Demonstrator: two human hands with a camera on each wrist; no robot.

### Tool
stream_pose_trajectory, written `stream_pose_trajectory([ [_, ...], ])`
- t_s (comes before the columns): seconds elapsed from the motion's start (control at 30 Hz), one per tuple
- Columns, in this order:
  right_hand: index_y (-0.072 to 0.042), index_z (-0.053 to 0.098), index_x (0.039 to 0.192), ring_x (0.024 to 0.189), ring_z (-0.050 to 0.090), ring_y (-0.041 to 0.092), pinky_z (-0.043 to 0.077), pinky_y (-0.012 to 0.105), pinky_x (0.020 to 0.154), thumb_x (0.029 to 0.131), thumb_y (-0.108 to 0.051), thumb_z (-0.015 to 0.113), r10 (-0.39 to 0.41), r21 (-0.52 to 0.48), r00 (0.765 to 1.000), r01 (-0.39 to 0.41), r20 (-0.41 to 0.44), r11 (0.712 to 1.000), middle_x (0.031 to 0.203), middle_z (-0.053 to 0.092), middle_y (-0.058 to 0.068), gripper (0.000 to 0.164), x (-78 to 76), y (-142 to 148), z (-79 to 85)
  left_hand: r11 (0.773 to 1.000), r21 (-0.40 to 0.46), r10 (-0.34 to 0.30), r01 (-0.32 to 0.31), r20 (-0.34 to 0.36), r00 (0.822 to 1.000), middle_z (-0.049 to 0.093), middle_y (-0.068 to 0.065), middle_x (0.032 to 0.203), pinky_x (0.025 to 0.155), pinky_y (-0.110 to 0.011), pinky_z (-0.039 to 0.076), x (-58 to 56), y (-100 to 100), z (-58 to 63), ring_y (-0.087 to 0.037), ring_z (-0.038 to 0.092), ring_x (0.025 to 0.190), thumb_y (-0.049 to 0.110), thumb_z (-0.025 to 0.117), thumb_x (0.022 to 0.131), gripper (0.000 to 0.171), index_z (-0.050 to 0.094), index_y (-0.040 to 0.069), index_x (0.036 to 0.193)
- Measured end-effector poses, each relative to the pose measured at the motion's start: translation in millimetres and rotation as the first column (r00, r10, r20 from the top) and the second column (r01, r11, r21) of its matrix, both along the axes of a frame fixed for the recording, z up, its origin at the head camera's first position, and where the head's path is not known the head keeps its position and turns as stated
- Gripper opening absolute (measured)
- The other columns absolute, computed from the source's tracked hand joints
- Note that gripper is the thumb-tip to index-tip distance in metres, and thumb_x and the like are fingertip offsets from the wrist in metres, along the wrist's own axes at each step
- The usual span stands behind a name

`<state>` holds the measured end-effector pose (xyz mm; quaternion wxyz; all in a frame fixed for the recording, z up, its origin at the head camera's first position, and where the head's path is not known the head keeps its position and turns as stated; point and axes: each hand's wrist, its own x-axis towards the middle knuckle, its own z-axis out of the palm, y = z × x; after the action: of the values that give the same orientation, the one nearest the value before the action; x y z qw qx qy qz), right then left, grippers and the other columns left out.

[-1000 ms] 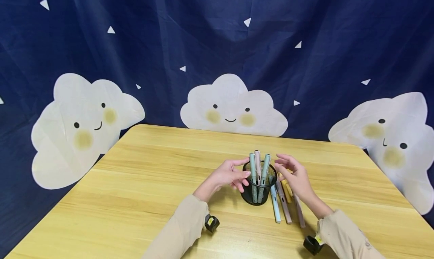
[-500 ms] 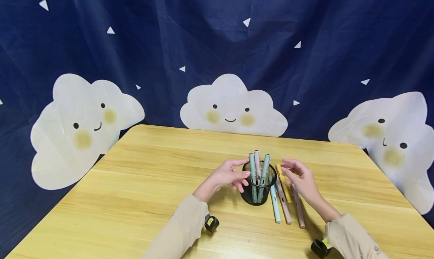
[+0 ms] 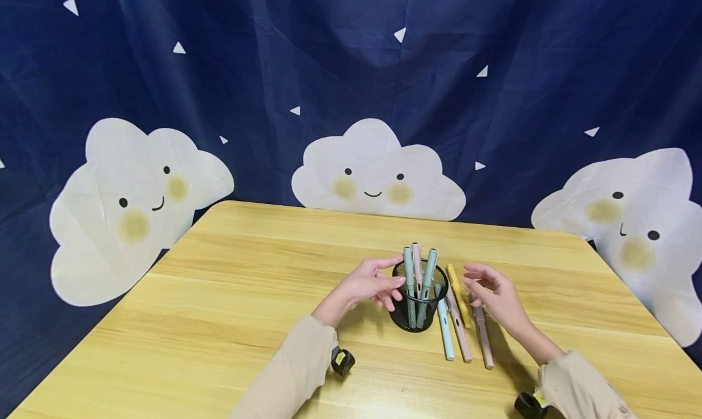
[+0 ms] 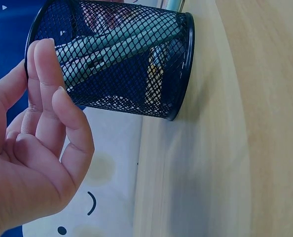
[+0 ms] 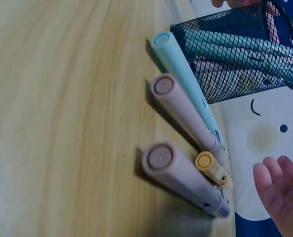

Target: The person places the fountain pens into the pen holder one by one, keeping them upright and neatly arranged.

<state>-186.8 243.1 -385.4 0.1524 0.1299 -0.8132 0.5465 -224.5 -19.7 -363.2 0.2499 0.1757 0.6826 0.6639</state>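
The left hand [image 3: 368, 283] grasps the pen cup [image 3: 399, 313] on the worktop [image 3: 247, 321]; right of the cup, the right hand [image 3: 500, 298] hovers empty by loose pens [image 3: 457, 326]. Pen-picking seems underway; the next move likely calls for a pinch.

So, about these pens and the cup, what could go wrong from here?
The left hand is at the side of the black mesh pen cup, so a nudge might tip it. The light blue pen lies close beside the cup, so shifting the cup may push this pen. The right hand, near the rightmost mauve pen, could accidentally knock it.
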Motion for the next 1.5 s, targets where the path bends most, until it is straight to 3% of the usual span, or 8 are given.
stream_pose_trajectory([
  [0.17,0.014,0.051,0.109,0.066,0.057,0.010,0.050,0.028,0.044,0.086,0.002,0.056,-0.012,0.040,1.000,0.011,0.020,0.999,0.092,0.058,0.016,0.026,1.5,4.9,0.4,1.000,-0.001,-0.001,0.001,0.004,1.000,0.064,-0.008,0.064,0.038,-0.019,0.039,-0.3,0.3,0.6,-0.014,0.057,0.043,0.013,0.059,0.087,0.058,0.034,0.014,0.138],
  [0.53,0.014,0.048,0.112,0.062,0.057,0.013,0.051,0.030,0.044,0.086,0.001,0.056,0.004,0.086,0.995,-0.013,0.096,0.996,0.095,0.056,0.025,0.030,2.9,18.0,-3.0,1.000,0.002,-0.002,0.002,0.006,1.000,0.063,-0.008,0.064,0.039,-0.020,0.040,-0.3,-0.4,1.2,-0.014,0.057,0.044,0.013,0.059,0.087,0.057,0.034,0.014,0.138],
  [0.8,0.013,0.046,0.118,0.064,0.058,0.016,0.052,0.032,0.047,0.087,-0.006,0.057,0.025,0.126,0.972,-0.056,0.233,0.990,0.097,0.055,0.023,0.038,2.9,24.1,0.2,1.000,0.003,-0.002,0.002,0.011,1.000,0.063,-0.008,0.064,0.038,-0.020,0.039,-0.6,-0.3,1.9,-0.014,0.057,0.044,0.013,0.058,0.087,0.057,0.033,0.015,0.139],
  [1.13,0.013,0.042,0.121,0.062,0.056,0.017,0.050,0.033,0.045,0.087,-0.007,0.057,0.054,0.194,0.942,-0.124,0.331,0.973,0.090,0.055,0.017,0.042,2.9,30.6,1.2,1.000,0.001,-0.002,0.002,0.009,1.000,0.064,-0.008,0.065,0.039,-0.020,0.040,-0.1,-0.4,1.7,-0.014,0.057,0.044,0.013,0.059,0.087,0.057,0.034,0.015,0.139],
  [1.5,0.009,0.033,0.130,0.046,0.050,0.018,0.046,0.032,0.036,0.085,-0.016,0.061,0.073,0.274,0.877,-0.226,0.474,0.935,0.063,0.051,0.009,0.058,4.5,39.2,1.3,1.000,-0.001,0.004,-0.004,0.004,1.000,0.064,-0.009,0.064,0.038,-0.020,0.039,0.8,-0.3,0.4,-0.015,0.057,0.044,0.014,0.059,0.087,0.056,0.034,0.015,0.138],
])
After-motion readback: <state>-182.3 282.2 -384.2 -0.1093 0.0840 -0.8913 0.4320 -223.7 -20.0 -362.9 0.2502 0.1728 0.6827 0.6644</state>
